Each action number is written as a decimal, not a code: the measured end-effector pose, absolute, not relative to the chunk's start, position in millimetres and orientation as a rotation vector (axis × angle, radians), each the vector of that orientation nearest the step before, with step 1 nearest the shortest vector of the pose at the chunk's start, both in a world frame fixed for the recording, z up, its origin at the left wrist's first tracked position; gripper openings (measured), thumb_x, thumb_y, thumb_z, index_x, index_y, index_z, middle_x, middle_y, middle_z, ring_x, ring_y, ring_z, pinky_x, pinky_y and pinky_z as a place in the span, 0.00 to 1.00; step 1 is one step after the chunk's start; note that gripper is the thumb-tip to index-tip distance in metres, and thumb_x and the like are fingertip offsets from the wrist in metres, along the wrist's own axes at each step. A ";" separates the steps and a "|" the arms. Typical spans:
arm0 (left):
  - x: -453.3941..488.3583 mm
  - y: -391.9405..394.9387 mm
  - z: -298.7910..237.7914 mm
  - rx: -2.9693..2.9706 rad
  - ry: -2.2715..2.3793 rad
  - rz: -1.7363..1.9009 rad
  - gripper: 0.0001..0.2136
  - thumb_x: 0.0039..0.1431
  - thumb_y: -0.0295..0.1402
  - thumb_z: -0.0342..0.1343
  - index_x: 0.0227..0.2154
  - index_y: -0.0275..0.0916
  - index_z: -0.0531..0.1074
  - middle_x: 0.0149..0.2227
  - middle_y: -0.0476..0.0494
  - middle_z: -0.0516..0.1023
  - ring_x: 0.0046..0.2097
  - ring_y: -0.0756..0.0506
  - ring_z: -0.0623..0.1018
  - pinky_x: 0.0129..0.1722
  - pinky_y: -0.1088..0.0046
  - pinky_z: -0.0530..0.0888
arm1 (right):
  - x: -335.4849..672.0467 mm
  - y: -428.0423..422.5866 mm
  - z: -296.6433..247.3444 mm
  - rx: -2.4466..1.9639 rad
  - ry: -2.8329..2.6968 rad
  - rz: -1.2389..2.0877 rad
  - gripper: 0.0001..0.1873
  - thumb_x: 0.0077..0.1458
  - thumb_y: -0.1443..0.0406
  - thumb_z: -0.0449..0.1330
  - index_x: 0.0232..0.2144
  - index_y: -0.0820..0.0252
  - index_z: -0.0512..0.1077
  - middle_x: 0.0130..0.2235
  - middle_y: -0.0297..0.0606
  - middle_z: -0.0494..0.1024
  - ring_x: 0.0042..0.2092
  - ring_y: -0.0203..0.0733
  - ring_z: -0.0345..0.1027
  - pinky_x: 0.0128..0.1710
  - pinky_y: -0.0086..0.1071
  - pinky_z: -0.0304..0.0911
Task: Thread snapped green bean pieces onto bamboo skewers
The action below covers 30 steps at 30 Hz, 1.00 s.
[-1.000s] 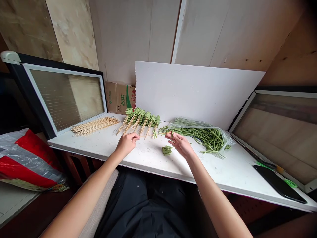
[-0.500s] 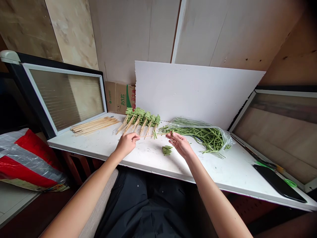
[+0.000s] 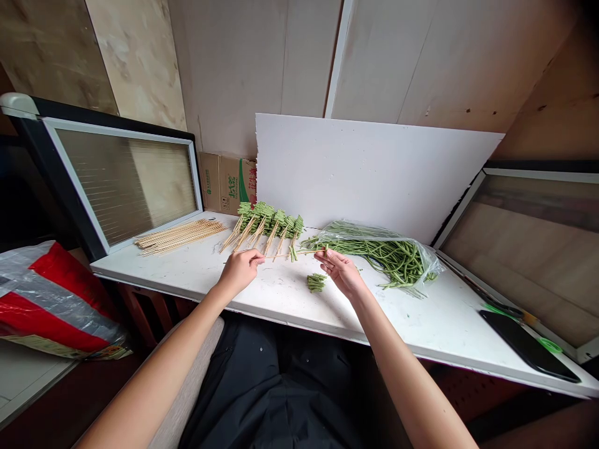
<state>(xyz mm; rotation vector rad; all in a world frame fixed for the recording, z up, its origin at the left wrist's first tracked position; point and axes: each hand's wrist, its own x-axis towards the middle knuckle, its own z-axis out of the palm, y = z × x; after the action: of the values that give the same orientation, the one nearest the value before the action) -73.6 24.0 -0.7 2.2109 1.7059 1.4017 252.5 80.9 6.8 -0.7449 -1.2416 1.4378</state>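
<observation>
My left hand (image 3: 242,269) is closed around one end of a thin bamboo skewer (image 3: 309,252), held level above the table. Short cut pieces of long bean (image 3: 292,253) are threaded near its middle. At the skewer's far end, my right hand (image 3: 340,268) pinches a small piece of long bean, mostly hidden by the fingers. Below that hand lies a small pile of cut bean pieces (image 3: 316,282). Behind my left hand, several loaded bean skewers (image 3: 274,221) rest in a row, their sticks pointing toward me.
Bare bamboo skewers (image 3: 180,237) lie at the left of the white table (image 3: 281,296). A clear bag of long beans (image 3: 397,252) sits at the right, with a black phone (image 3: 528,346) near the edge. A cardboard box (image 3: 227,184) and white board (image 3: 365,174) stand behind.
Both hands stay almost in place. The bean piece at my right fingertips shows less than before; the threaded pieces hang in about the same spot.
</observation>
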 end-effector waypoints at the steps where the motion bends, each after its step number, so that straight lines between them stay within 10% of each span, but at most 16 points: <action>1: -73.6 23.9 -0.5 2.212 1.709 1.403 0.09 0.62 0.26 0.57 0.35 0.45 0.82 0.37 0.46 0.88 0.39 0.41 0.85 0.45 0.64 0.79 | 252.5 80.9 6.7 -0.746 -1.245 1.433 0.22 0.50 0.47 0.76 0.41 0.52 0.82 0.52 0.44 0.85 0.62 0.55 0.74 0.53 0.40 0.70; 30: -71.8 17.9 3.0 2.369 1.738 1.504 0.17 0.53 0.15 0.50 0.31 0.42 0.80 0.36 0.46 0.87 0.41 0.41 0.86 0.43 0.68 0.79 | 246.1 70.2 10.2 -0.788 -1.272 1.419 0.21 0.50 0.47 0.75 0.36 0.56 0.82 0.44 0.44 0.84 0.50 0.48 0.76 0.38 0.33 0.67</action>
<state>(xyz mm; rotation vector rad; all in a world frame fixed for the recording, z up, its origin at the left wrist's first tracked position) -71.8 17.9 3.0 2.3687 1.7383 1.5038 246.1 70.2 10.2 -0.7877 -1.2721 1.4193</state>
